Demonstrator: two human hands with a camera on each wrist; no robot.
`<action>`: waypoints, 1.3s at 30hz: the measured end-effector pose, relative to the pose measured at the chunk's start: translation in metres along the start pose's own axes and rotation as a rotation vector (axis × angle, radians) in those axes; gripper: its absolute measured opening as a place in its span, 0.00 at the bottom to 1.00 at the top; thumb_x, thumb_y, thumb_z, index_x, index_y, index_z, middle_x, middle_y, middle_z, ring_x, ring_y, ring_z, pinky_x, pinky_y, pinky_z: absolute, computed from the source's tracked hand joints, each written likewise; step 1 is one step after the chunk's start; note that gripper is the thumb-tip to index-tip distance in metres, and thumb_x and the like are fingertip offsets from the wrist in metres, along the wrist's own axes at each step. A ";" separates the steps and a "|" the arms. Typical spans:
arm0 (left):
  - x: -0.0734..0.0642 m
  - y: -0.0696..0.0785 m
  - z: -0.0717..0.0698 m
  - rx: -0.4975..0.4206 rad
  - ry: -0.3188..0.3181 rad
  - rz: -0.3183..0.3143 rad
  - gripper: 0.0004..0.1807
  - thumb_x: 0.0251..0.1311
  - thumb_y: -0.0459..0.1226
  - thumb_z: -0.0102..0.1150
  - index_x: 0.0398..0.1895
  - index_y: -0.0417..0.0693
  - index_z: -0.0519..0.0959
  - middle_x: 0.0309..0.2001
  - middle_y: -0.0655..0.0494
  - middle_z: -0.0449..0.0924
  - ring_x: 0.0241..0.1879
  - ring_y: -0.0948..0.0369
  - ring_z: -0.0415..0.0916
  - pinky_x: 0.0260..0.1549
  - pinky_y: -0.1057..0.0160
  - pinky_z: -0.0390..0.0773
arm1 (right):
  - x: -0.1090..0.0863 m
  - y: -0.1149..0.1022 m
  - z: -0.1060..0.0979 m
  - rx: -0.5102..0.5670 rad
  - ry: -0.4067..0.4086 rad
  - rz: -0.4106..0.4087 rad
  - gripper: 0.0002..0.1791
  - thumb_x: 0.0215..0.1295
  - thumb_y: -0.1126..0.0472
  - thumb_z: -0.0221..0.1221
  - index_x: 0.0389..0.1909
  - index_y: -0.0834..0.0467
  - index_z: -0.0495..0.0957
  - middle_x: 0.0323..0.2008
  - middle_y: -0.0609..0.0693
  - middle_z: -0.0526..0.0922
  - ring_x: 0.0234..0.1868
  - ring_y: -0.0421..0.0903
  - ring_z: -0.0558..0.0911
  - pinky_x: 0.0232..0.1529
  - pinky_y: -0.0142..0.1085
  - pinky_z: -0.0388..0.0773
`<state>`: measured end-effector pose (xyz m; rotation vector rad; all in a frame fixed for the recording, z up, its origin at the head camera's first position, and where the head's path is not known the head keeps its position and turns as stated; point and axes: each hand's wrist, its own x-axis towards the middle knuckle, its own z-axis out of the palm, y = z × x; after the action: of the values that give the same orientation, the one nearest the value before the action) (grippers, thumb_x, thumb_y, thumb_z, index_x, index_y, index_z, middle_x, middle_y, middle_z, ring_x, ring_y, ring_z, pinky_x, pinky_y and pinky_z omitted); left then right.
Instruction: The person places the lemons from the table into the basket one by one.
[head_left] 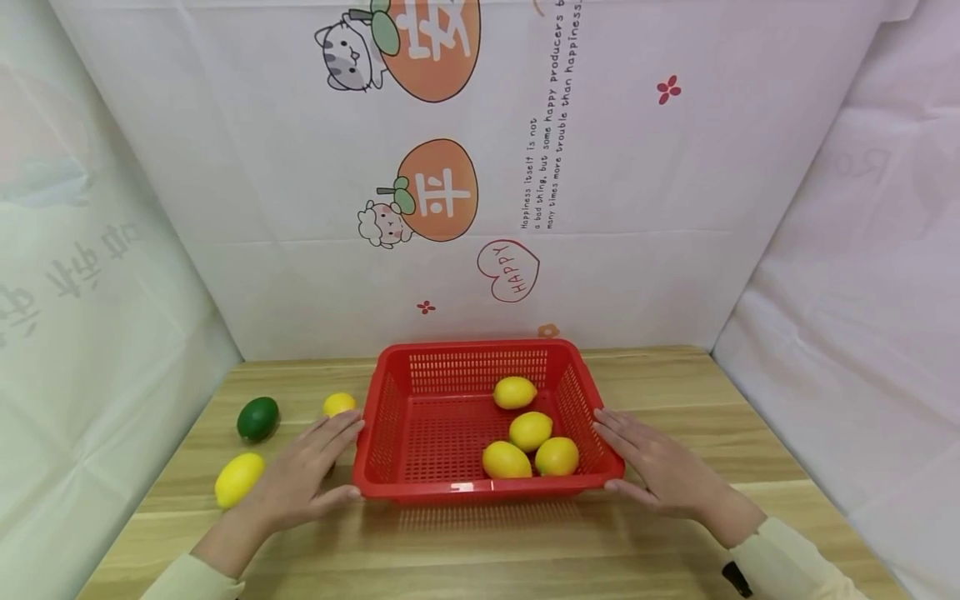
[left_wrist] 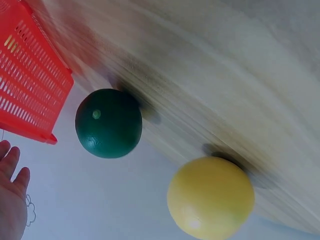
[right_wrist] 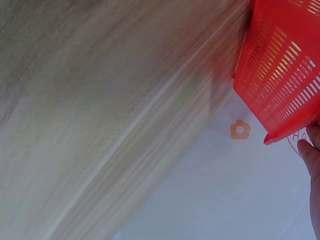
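A red slotted plastic basket (head_left: 446,487) stands on the wooden table, its rim facing up. Several yellow lemons (head_left: 530,432) lie inside, toward its right half. My left hand (head_left: 300,479) is at the basket's left rim, fingers straight and fingertips right at the edge, thumb near the front corner. On the opposite side my right hand (head_left: 660,471) reaches the right rim in the same manner, fingers extended. Neither hand curls round anything. The right wrist view shows the right hand's fingers (right_wrist: 312,145) close to the basket's rim (right_wrist: 292,132).
Left of the basket lie a dark green rounded fruit (head_left: 258,419), a lemon (head_left: 239,480) by my left forearm and another lemon (head_left: 340,404) partly behind my left fingers. A printed white cloth (head_left: 637,275) rises behind the table, with white cloth on both sides.
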<state>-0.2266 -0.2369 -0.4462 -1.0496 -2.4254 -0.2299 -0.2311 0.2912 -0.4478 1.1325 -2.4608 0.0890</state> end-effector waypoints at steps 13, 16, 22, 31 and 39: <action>-0.009 -0.014 -0.010 0.063 0.067 -0.059 0.43 0.53 0.60 0.63 0.64 0.38 0.71 0.60 0.43 0.73 0.56 0.47 0.71 0.53 0.43 0.71 | -0.001 0.001 0.001 0.022 -0.026 0.021 0.41 0.61 0.39 0.60 0.66 0.64 0.69 0.67 0.59 0.68 0.65 0.58 0.70 0.56 0.53 0.74; -0.013 -0.018 -0.014 0.076 0.085 -0.059 0.43 0.51 0.57 0.65 0.63 0.37 0.72 0.59 0.42 0.74 0.55 0.46 0.72 0.53 0.44 0.69 | -0.001 0.001 0.001 0.023 -0.028 0.021 0.41 0.61 0.39 0.60 0.66 0.64 0.69 0.67 0.59 0.68 0.64 0.58 0.70 0.55 0.53 0.74; -0.022 -0.026 -0.018 0.101 0.090 -0.102 0.42 0.57 0.64 0.57 0.61 0.38 0.73 0.57 0.41 0.75 0.55 0.46 0.72 0.53 0.42 0.68 | -0.001 0.000 -0.001 0.024 -0.015 0.020 0.40 0.61 0.40 0.61 0.65 0.64 0.70 0.66 0.59 0.69 0.64 0.58 0.71 0.54 0.52 0.75; -0.038 -0.032 -0.026 0.138 0.048 -0.184 0.40 0.59 0.63 0.56 0.60 0.37 0.74 0.57 0.39 0.75 0.56 0.43 0.71 0.53 0.39 0.68 | 0.000 -0.001 -0.002 0.028 -0.014 0.025 0.40 0.61 0.39 0.61 0.65 0.64 0.70 0.66 0.59 0.69 0.63 0.58 0.72 0.54 0.52 0.75; -0.048 -0.032 -0.033 0.126 -0.016 -0.286 0.38 0.53 0.56 0.66 0.59 0.37 0.75 0.58 0.39 0.74 0.55 0.40 0.70 0.52 0.38 0.68 | 0.000 -0.003 -0.003 0.031 -0.025 0.046 0.41 0.61 0.39 0.61 0.66 0.64 0.69 0.67 0.58 0.68 0.64 0.57 0.71 0.53 0.52 0.76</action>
<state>-0.2090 -0.3007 -0.4405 -0.6514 -2.5621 -0.1598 -0.2282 0.2900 -0.4458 1.0958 -2.5160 0.1280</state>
